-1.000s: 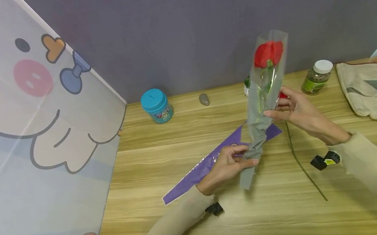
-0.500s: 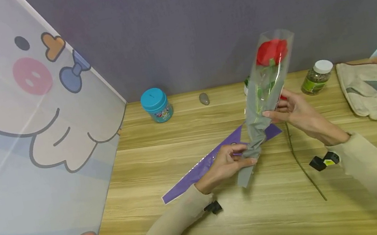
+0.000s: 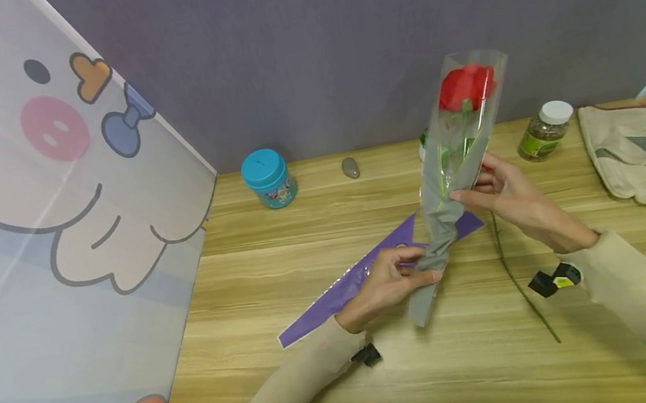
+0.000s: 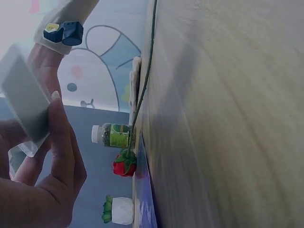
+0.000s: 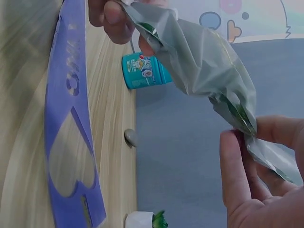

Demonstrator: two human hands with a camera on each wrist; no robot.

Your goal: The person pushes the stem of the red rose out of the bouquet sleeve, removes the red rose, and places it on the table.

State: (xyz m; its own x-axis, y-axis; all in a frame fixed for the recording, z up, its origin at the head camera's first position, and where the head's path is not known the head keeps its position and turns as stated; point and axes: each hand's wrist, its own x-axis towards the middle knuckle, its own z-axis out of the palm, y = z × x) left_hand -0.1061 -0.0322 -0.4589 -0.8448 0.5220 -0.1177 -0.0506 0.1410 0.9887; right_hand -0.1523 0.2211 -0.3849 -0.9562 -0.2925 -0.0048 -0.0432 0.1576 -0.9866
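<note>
Head view: At the middle of the wooden table (image 3: 341, 384), the left hand (image 3: 384, 284) pinches the twisted lower end of the grey sleeve (image 3: 439, 225), and the right hand (image 3: 508, 195) grips the sleeve higher, beside the stem. It seems one hand fixes the bottom while the other keeps the wrap upright.
Rose: the red rose (image 3: 464, 86) stands inside the sleeve, above the table, tilted a little to the right.
Table items: a purple wrapper (image 3: 344, 287) lies flat under the left hand; a bare green stem (image 3: 519, 283) lies near the right wrist.
Back edge: a teal jar (image 3: 268, 178), a small stone (image 3: 349, 168), a herb jar (image 3: 544, 131) and a cloth glove (image 3: 632, 153).
Left wrist view: the thumb and fingers (image 4: 59, 142) close on the grey sleeve end (image 4: 23, 97); the second rose (image 4: 125, 164) lies on the table.
Right wrist view: the right fingers (image 5: 237, 175) curl around the sleeve (image 5: 204, 61), probably to keep it from opening.
</note>
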